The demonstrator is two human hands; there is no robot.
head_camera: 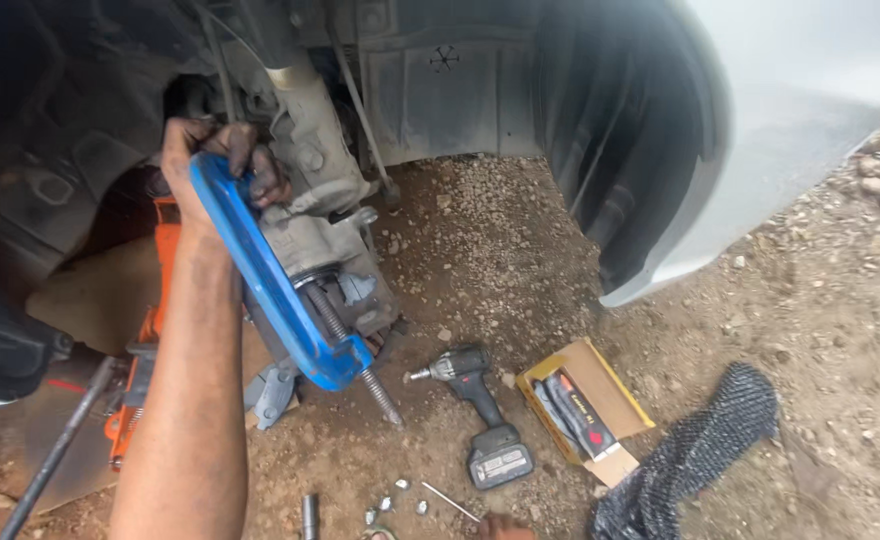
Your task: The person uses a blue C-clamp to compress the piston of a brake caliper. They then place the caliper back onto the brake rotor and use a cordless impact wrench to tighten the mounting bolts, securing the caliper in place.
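My left hand (210, 150) is raised into the wheel well and grips the top end of a large blue C-clamp (270, 285). The clamp sits over a grey brake caliper (325, 235), and its threaded screw (355, 355) runs down and to the right from the caliper. Only a sliver of what looks like my right hand (505, 527) shows at the bottom edge, near the ground. Whether it holds anything is hidden.
On the dirt lie a black cordless impact driver (475, 410), an open yellow box with a tool inside (585, 400), a dark mesh cloth (695, 450), small nuts (390, 497) and a socket (309, 515). An orange jack (145, 340) stands at left, with the white fender (790, 120) at right.
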